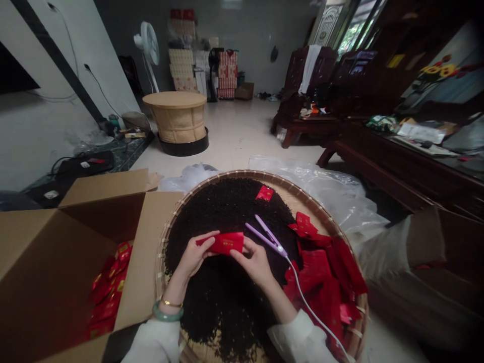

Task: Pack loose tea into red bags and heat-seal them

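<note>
A small red packet with gold print (226,243) is stretched level between my two hands. My left hand (198,254) pinches its left end, a jade bangle and a gold bracelet on that wrist. At the other end, my right hand (255,259) grips the packet with thumb and fingers. Below lies a wide heap of dark loose tea leaves (212,212) on a round woven bamboo tray (282,182). A lilac hair straightener (270,239) with a white cord rests on the leaves, its arms spread. Many red packets (321,272) are piled at the tray's right, and one red packet (264,193) lies at the far side.
An open cardboard box (151,252) at the left holds several filled red packets (111,290). Clear plastic sheeting (321,186) lies beyond the tray. Farther off are a round bamboo stand (179,121), a white fan (149,45) and a dark wooden table (378,161).
</note>
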`<state>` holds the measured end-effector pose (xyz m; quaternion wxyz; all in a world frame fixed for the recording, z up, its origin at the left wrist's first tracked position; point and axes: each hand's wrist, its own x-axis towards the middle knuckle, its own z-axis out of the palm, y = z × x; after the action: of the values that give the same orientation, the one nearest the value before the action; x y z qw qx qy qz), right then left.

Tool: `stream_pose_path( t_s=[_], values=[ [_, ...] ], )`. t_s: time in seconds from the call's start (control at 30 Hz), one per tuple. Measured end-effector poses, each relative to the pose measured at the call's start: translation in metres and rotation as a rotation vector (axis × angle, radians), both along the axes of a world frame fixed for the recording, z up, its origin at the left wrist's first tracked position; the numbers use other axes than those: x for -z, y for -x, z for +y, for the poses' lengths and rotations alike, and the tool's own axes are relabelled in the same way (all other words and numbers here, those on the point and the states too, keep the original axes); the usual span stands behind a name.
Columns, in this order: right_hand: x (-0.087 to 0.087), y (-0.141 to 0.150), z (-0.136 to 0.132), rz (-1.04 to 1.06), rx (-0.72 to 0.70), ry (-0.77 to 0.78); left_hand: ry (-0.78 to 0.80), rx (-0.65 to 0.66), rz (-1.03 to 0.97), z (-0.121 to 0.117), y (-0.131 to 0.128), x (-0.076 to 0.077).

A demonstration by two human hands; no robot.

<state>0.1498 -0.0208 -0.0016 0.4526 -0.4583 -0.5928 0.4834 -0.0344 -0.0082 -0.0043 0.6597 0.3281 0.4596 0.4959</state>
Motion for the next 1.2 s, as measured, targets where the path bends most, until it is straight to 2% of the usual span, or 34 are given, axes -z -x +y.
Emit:
stream_pose_path(
  t_s=[0.1,0.2,0.33,0.47,0.63,0.73,0.8,0.87,0.9,0.97,1.03,1.1,1.2],
  values=[
    [0.000,0.005,-0.004,0.023,-0.138,-0.024,-0.012,0.082,0.008,-0.001,0.000,-0.002],
    [0.004,0.008,-0.006,0.069,-0.203,0.035,-0.007,0.147,0.071,-0.002,-0.001,-0.002],
    [0.008,0.008,-0.008,0.130,-0.180,0.124,0.024,0.130,0.092,-0.001,-0.003,-0.001],
    [0.003,0.005,-0.011,0.222,-0.303,0.144,0.031,0.118,0.103,-0.001,-0.003,-0.004],
    [0.002,0.005,-0.010,0.313,-0.351,0.304,-0.033,0.146,0.266,0.001,-0.003,-0.003],
    [0.007,0.006,-0.008,0.340,-0.337,0.328,-0.187,0.033,0.474,0.004,-0.003,0.002],
    [0.010,0.005,-0.007,0.350,-0.311,0.330,-0.388,-0.117,0.693,0.003,-0.002,0.004],
    [0.011,0.004,-0.004,0.351,-0.275,0.349,-0.642,-0.164,0.953,0.001,-0.001,0.003],
    [0.012,0.004,-0.003,0.344,-0.253,0.359,-0.763,-0.105,1.078,-0.001,-0.001,0.001],
    [0.013,0.003,-0.001,0.332,-0.211,0.368,-0.938,0.099,1.271,-0.006,-0.003,-0.001],
    [0.015,0.004,0.002,0.347,-0.191,0.363,-1.010,0.254,1.389,-0.010,-0.007,-0.003],
    [0.017,0.007,0.003,0.390,-0.211,0.353,-1.015,0.308,1.460,-0.012,-0.011,-0.004],
    [0.017,0.014,0.004,0.392,-0.257,0.305,-0.990,0.301,1.505,-0.011,-0.013,-0.002]
  ],
)
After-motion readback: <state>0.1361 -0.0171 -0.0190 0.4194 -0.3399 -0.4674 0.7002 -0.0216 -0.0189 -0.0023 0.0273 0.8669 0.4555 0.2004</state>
